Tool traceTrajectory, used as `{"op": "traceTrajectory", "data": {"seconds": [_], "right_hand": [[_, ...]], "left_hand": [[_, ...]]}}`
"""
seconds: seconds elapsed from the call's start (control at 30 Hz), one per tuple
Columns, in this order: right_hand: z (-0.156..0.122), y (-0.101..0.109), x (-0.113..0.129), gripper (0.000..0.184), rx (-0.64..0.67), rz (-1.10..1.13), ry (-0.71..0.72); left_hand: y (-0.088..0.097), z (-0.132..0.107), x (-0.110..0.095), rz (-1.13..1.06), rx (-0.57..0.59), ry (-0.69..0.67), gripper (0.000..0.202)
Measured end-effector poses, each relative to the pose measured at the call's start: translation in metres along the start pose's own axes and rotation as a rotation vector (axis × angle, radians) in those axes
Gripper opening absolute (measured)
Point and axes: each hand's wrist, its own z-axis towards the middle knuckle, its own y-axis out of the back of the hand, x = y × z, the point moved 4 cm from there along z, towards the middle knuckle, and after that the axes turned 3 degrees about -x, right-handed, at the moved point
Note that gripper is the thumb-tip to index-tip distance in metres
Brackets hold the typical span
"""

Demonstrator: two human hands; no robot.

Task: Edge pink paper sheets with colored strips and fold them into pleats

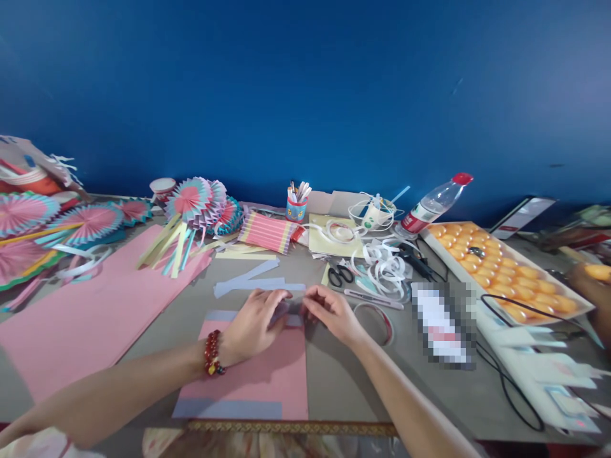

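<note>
Matt pink paper sheet (258, 375), glossy clear plastic bottle (432, 205), pleated paper fans (195, 200), metal-bladed scissors (340, 275)

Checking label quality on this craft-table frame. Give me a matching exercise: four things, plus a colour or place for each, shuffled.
Things:
1 scissors
2 bottle
3 pen cup
4 small pink sheet

Colour or place:
A clear, red cap
B left hand and right hand at its far edge
C black handles
D blue, holds pens

Pairs: 1-C, 2-A, 3-D, 4-B
</note>
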Motion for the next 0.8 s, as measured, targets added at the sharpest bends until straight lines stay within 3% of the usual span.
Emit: {"op": "traceTrajectory", "data": {"seconds": [0.13, 0.3, 0.43, 0.8], "right_hand": [[-0.001, 0.003, 0.005, 0.006, 0.085, -0.292, 0.122], [-0.003, -0.001, 0.015, 0.009, 0.169, -0.442, 0.289], [-0.003, -0.004, 0.017, 0.013, 0.208, -0.529, 0.328], [-0.001, -0.001, 0.014, 0.014, 0.24, -0.56, 0.326]], "left_hand": [[0.003, -0.005, 0.008, 0.022, 0.026, 0.038, 0.024], [0.001, -0.005, 0.01, 0.025, 0.041, 0.039, 0.012], [-0.001, -0.002, 0.008, 0.039, 0.086, 0.014, 0.005], [-0.006, -0.006, 0.015, 0.045, 0.188, -0.033, 0.052]]}}
